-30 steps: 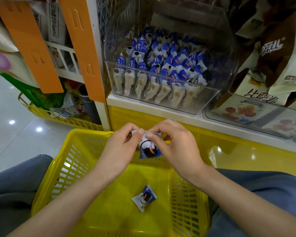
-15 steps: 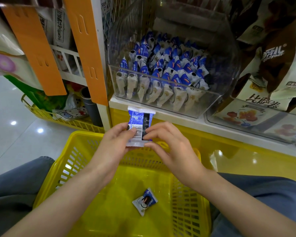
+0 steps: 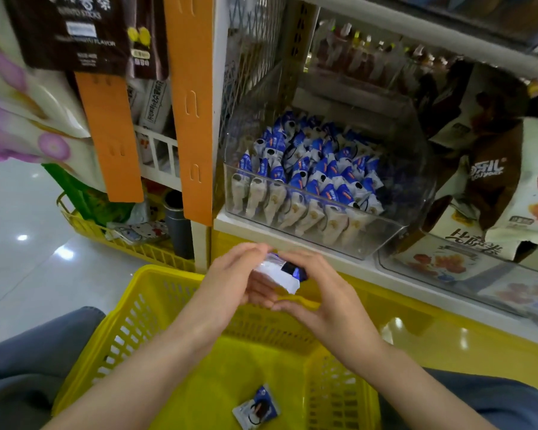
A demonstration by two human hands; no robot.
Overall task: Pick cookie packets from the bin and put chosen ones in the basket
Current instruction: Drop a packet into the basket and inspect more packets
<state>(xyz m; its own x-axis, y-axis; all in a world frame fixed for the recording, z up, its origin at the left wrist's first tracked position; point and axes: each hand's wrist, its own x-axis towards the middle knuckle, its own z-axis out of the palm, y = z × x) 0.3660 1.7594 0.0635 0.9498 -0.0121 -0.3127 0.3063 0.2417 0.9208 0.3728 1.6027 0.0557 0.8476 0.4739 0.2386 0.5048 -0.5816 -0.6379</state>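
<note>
"FLAVOR" on dark hanging packet [image 3: 72, 32], other print too blurred

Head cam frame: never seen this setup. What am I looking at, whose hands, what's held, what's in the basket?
There is no robot here. A person wears one wide-angle camera on the head, looking forward and down, so the arms entering from below are their own. The left hand and right hand together hold one blue-and-white cookie packet above the yellow basket, which sits in front of the person, between their knees. One packet in the basket already lies on its floor. On the shelf ahead, a clear plastic bin is packed with rows of the same packets. Larger snack bags fill the neighbouring bin on the right.
</note>
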